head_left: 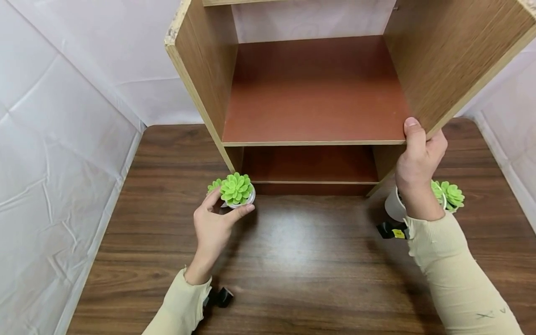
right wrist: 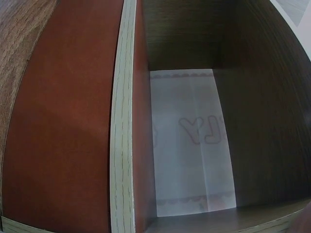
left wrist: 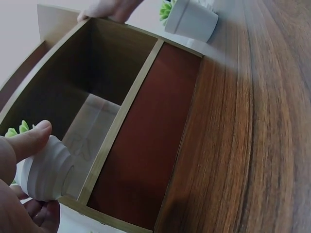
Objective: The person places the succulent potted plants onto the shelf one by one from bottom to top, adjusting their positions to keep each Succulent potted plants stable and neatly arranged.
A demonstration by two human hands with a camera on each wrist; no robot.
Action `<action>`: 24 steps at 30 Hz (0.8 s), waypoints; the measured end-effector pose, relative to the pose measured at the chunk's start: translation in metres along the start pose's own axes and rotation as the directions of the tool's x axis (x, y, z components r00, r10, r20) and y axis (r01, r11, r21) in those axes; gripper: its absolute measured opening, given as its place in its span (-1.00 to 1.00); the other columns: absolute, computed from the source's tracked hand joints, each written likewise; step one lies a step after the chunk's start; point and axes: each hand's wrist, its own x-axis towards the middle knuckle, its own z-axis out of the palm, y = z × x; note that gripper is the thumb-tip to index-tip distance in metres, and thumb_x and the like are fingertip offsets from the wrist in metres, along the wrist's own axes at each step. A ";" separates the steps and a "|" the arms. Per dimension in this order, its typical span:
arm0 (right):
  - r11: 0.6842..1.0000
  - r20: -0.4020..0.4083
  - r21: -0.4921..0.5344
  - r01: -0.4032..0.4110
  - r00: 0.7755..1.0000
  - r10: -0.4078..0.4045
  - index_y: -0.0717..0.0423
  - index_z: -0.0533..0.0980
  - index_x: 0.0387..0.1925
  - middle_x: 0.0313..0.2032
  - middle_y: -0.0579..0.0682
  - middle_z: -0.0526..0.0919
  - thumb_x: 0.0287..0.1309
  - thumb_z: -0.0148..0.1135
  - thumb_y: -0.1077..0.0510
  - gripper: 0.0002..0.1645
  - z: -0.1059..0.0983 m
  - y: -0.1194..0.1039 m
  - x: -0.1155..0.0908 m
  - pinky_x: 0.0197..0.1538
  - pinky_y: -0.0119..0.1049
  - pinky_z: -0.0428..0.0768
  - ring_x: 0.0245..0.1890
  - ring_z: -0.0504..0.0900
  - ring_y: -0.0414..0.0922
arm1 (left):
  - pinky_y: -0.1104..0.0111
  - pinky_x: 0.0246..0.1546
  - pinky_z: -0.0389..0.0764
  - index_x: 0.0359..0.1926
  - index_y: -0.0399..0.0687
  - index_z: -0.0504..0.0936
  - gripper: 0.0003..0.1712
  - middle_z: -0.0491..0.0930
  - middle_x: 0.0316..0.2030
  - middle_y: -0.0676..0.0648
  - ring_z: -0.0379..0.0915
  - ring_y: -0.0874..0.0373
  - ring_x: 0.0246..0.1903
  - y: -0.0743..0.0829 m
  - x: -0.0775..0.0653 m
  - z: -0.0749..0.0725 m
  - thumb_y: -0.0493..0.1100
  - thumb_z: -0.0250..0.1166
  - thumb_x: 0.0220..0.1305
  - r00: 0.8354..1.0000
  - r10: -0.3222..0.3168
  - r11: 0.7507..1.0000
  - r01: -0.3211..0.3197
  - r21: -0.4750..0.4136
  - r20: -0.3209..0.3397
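Note:
My left hand (head_left: 213, 221) holds a small succulent (head_left: 236, 188) in a white pot near the lower left front of a wooden shelf unit (head_left: 316, 93). In the left wrist view, the thumb and fingers pinch the white ridged pot (left wrist: 46, 170), tilted and off the tabletop. More green leaves (head_left: 215, 185) show behind the fingers. With the thumb on the reddish-brown shelf board and the fingers round the outside, my right hand (head_left: 420, 163) grips the unit's right side panel (head_left: 456, 60). The right wrist view shows the lower compartment and no clear part of that hand.
Beyond the right forearm stand a white pot (head_left: 395, 204) and a green succulent (head_left: 450, 195), partly hidden. The unit rests on a dark wood-grain table (head_left: 293, 265). White sheeting (head_left: 63, 139) hangs around it. A small black device (head_left: 224, 297) shows at the left wrist.

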 end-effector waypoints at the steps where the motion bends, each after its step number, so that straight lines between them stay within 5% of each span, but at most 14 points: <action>1: 1.000 0.000 0.002 -0.001 1.000 0.001 0.34 0.56 -0.27 -0.36 0.18 0.58 0.11 0.02 0.30 -0.76 0.000 0.000 0.000 -0.13 -0.31 0.40 -0.29 0.52 0.00 | 0.32 -0.15 0.50 0.00 -0.14 0.60 -0.32 0.56 -0.08 -0.03 0.50 0.12 -0.13 0.000 0.000 0.000 -0.34 0.55 -0.31 1.000 0.002 1.000 -0.002 0.007 0.001; 24: 1.000 0.004 -0.004 0.017 1.000 -0.017 0.36 0.56 -0.25 -0.36 0.18 0.60 0.12 -0.01 0.31 -0.74 -0.002 -0.003 0.000 -0.11 -0.32 0.39 -0.29 0.53 0.00 | 0.21 -0.10 0.47 0.04 -0.19 0.56 -0.27 0.55 -0.04 -0.07 0.49 0.09 -0.08 0.001 0.000 0.008 -0.37 0.55 -0.32 1.000 0.012 0.999 -0.012 -0.048 0.005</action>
